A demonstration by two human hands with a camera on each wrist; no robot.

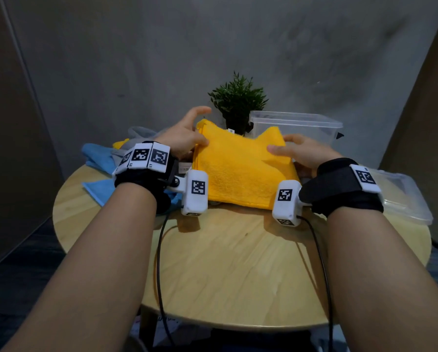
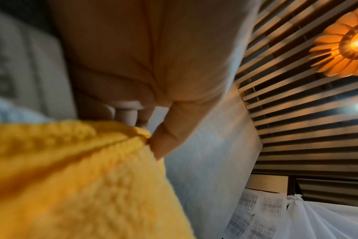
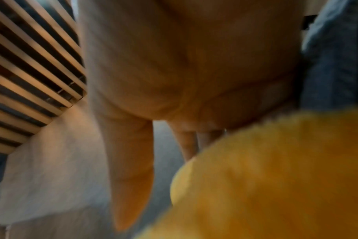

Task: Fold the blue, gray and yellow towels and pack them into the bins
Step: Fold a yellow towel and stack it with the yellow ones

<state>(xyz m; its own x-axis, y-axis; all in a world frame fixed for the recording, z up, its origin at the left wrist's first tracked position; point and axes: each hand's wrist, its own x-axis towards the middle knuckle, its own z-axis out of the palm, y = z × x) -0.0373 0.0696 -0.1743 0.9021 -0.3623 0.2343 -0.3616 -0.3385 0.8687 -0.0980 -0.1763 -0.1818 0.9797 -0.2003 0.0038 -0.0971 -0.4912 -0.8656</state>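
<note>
Yellow towel (image 1: 240,168), left hand (image 1: 184,138), right hand (image 1: 300,151), two bins (image 1: 296,125)

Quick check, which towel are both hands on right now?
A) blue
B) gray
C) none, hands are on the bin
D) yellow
D: the left hand and right hand grip opposite sides of the folded yellow towel, while the blue towel lies untouched on the table's left.
</note>
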